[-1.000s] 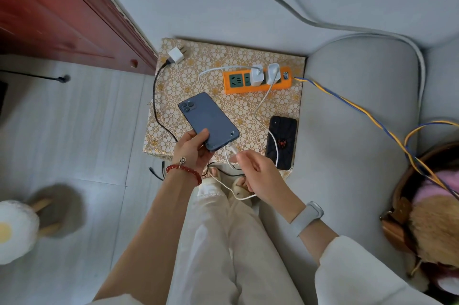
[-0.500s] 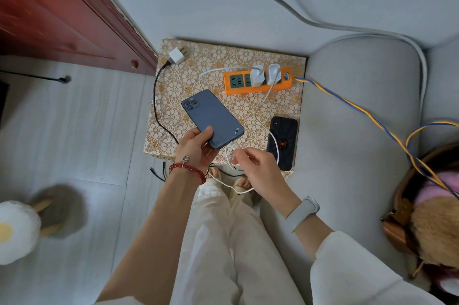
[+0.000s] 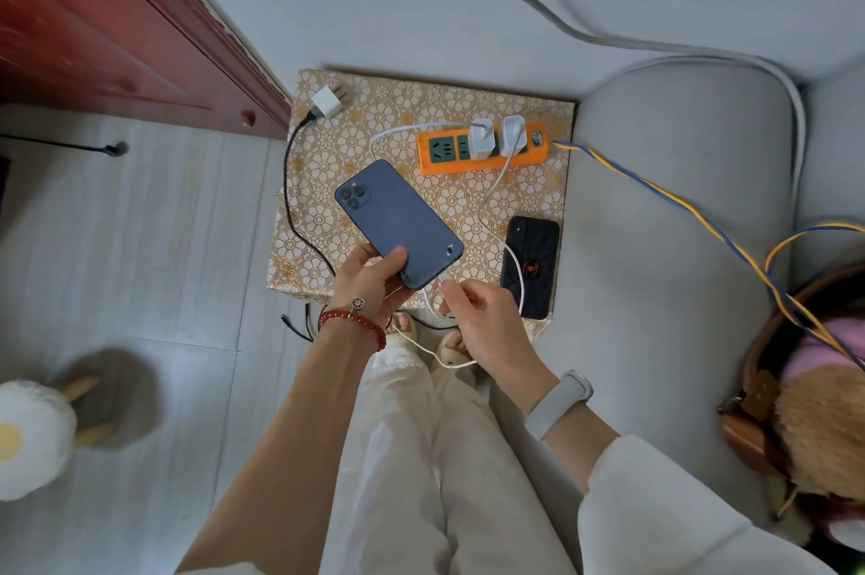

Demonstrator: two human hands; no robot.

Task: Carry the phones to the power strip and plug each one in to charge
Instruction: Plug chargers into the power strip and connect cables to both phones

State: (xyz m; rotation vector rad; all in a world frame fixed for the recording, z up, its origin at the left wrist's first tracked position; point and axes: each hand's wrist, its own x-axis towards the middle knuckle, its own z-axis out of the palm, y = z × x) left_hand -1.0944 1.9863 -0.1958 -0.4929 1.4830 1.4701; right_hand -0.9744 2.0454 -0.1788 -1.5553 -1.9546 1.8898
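Observation:
My left hand (image 3: 370,282) grips the near end of a dark blue phone (image 3: 398,221), held back-up and tilted over the patterned stand (image 3: 327,209). My right hand (image 3: 482,317) pinches the end of a white charging cable (image 3: 489,200) right at the phone's bottom edge; whether the plug is seated I cannot tell. An orange power strip (image 3: 482,148) lies at the back of the stand with two white chargers (image 3: 496,137) plugged in. A black phone (image 3: 531,265) with a red spider mark lies face down at the right front, a white cable running across it.
A loose white charger (image 3: 326,103) with a black cable (image 3: 292,200) lies at the stand's back left. A grey sofa arm (image 3: 669,247) borders the right, crossed by a yellow-blue cord (image 3: 674,205). A red wooden cabinet (image 3: 117,27) stands at the left. A brown bag (image 3: 772,410) sits far right.
The blue phone and my left hand have shifted slightly away from me. My right hand has brought the cable's end up against the phone's bottom edge.

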